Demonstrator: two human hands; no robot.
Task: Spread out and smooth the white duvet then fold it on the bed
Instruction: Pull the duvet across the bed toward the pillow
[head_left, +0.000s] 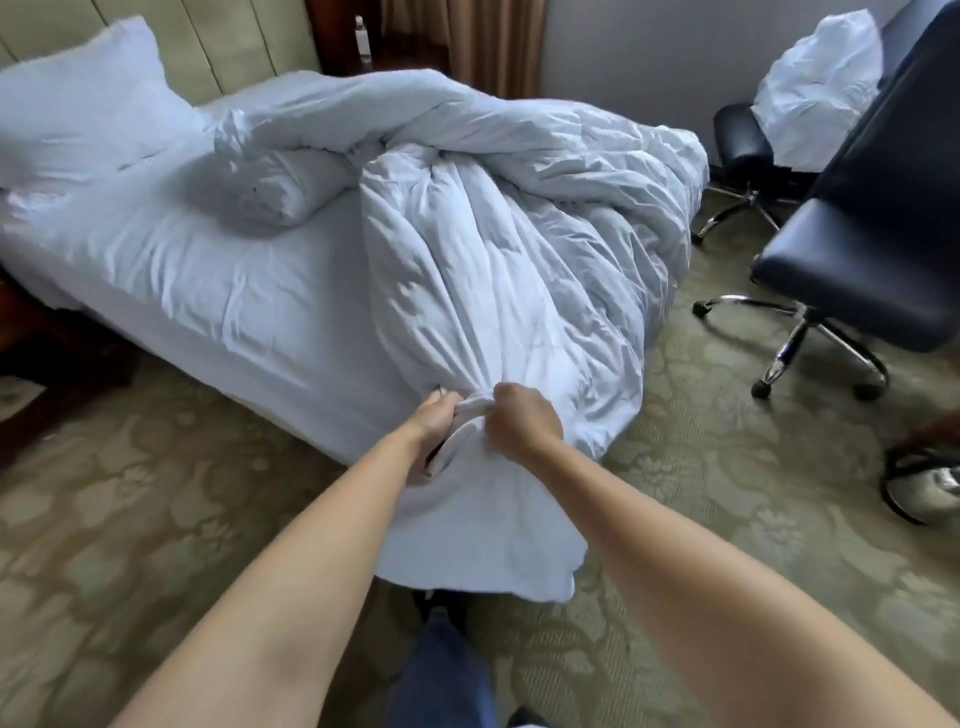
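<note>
Duvet lies bunched across bed, 12 to 2 o'clock, one end hanging off at 6. Left hand and right hand both grip that gathered end, close together. Risk: pulling this way could drag the duvet onto the floor.

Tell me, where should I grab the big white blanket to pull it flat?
Grab the duvet along its near edge, from the foot of the bed, probably with hands apart. Right now the left hand and right hand bunch that edge together in one spot, so the rest stays heaped and twisted. Wider grips at the corners should let it open out.
</note>
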